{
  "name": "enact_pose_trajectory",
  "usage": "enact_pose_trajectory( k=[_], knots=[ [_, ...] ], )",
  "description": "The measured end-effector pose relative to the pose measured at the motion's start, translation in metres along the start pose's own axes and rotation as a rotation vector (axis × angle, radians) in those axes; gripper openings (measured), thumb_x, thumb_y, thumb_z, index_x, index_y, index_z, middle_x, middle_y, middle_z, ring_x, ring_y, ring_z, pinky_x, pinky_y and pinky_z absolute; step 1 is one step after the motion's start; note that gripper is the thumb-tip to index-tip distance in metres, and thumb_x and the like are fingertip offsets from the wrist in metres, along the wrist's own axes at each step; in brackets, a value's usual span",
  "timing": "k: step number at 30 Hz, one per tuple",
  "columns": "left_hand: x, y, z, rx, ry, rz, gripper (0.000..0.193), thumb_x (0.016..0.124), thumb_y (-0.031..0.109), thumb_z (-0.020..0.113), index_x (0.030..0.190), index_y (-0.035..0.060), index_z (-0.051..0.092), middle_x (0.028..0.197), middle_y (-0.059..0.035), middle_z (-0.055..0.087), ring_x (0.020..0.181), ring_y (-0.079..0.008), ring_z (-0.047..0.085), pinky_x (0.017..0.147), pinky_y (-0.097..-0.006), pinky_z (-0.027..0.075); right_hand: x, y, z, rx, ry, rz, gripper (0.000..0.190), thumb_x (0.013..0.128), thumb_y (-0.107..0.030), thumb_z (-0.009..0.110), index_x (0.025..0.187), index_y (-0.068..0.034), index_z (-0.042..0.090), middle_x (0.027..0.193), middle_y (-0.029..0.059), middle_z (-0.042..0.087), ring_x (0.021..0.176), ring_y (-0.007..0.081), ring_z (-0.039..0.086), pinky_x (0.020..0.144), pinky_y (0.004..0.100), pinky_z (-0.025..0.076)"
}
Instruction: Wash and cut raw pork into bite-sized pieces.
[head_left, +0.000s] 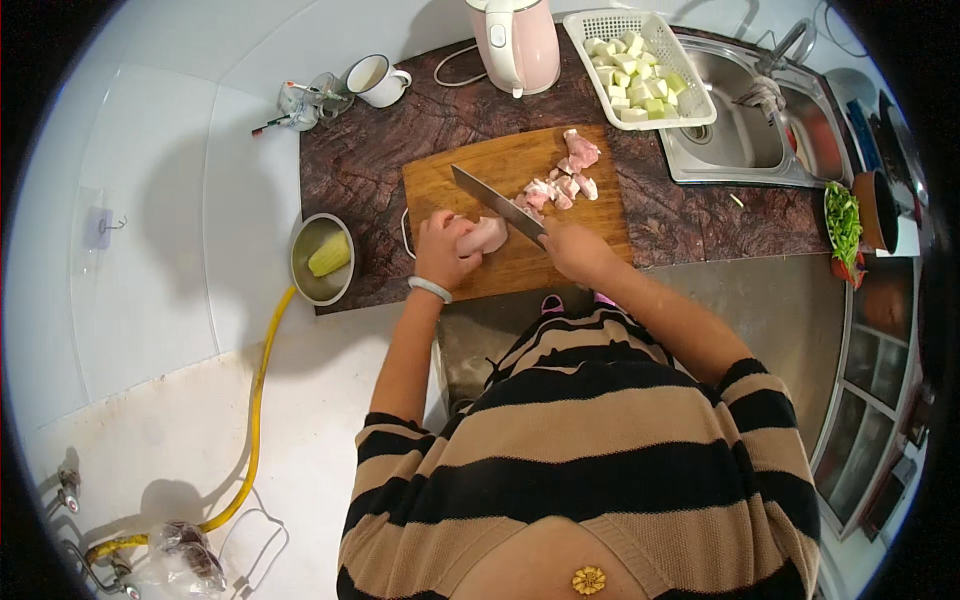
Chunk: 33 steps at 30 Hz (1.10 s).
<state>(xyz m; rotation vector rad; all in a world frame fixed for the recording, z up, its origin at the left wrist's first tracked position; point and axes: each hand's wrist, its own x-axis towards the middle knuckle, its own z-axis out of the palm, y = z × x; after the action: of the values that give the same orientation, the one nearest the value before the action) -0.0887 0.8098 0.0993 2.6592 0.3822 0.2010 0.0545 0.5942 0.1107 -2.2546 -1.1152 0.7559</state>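
On a wooden cutting board (547, 270), my left hand (444, 251) grips a pale piece of raw meat (486, 235). My right hand (581, 251) holds a cleaver (495, 205) by its handle end; the blade slants up and left, just right of the held piece. Several chunks of raw meat (559, 187) lie right of the blade, some partly behind it. A larger raw piece (580, 151) sits near the board's upper right corner. Whether the blade's edge touches the board cannot be told.
A metal bowl (298, 279) with a peeled green vegetable (330, 255) stands left. Behind are an enamel mug (377, 82), a pink electric kettle (529, 49) and a white basket (600, 88) of pale cubes. Right are a double sink (739, 139) and chopped greens (843, 221).
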Motion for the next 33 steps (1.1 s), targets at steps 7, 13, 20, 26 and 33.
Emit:
enact_pose_trajectory(
  k=[7,13,20,26,33],
  knots=[
    [-0.018,0.039,0.022,0.066,0.273,-0.131,0.037,0.064,0.016,0.076,0.099,0.0152,0.067,0.119,-0.0117,0.051,0.106,-0.0357,0.047,0.091,-0.0452,0.041,-0.023,-0.033,-0.039,-0.152,-0.094,0.021,0.016,0.088,-0.009,0.044,0.100,0.000,0.051,0.083,0.0243,0.065,0.081,0.0412,0.064,0.071,0.0503,0.050],
    [-0.019,0.047,0.027,0.145,0.293,-0.080,0.038,0.060,0.016,0.077,0.097,0.0161,0.067,0.116,-0.0104,0.052,0.106,-0.0335,0.047,0.090,-0.0447,0.040,-0.036,-0.036,-0.040,-0.199,-0.119,-0.088,0.014,0.086,-0.006,0.044,0.097,0.001,0.051,0.076,0.0224,0.065,0.074,0.0399,0.066,0.065,0.0497,0.051],
    [-0.014,0.062,0.031,0.264,0.280,-0.156,0.042,0.054,0.020,0.076,0.095,0.0157,0.067,0.112,-0.0090,0.052,0.102,-0.0328,0.047,0.085,-0.0462,0.039,-0.040,-0.036,-0.039,-0.219,-0.113,-0.079,0.012,0.086,-0.007,0.046,0.093,0.002,0.051,0.073,0.0228,0.064,0.071,0.0404,0.065,0.063,0.0491,0.052],
    [-0.008,0.070,0.036,0.257,0.308,-0.160,0.041,0.053,0.020,0.075,0.093,0.0137,0.067,0.107,-0.0103,0.053,0.096,-0.0332,0.047,0.083,-0.0451,0.039,0.007,-0.035,-0.012,-0.188,-0.024,-0.154,0.016,0.085,-0.009,0.048,0.095,0.003,0.054,0.074,0.0235,0.064,0.072,0.0404,0.065,0.062,0.0494,0.051],
    [-0.014,0.053,0.043,0.127,0.342,-0.187,0.038,0.055,0.018,0.073,0.092,0.0119,0.067,0.108,-0.0133,0.056,0.105,-0.0314,0.049,0.089,-0.0432,0.037,-0.020,-0.011,-0.017,-0.119,-0.088,-0.132,0.020,0.084,-0.007,0.048,0.102,0.002,0.053,0.077,0.0226,0.065,0.076,0.0412,0.065,0.065,0.0509,0.050]
  ],
)
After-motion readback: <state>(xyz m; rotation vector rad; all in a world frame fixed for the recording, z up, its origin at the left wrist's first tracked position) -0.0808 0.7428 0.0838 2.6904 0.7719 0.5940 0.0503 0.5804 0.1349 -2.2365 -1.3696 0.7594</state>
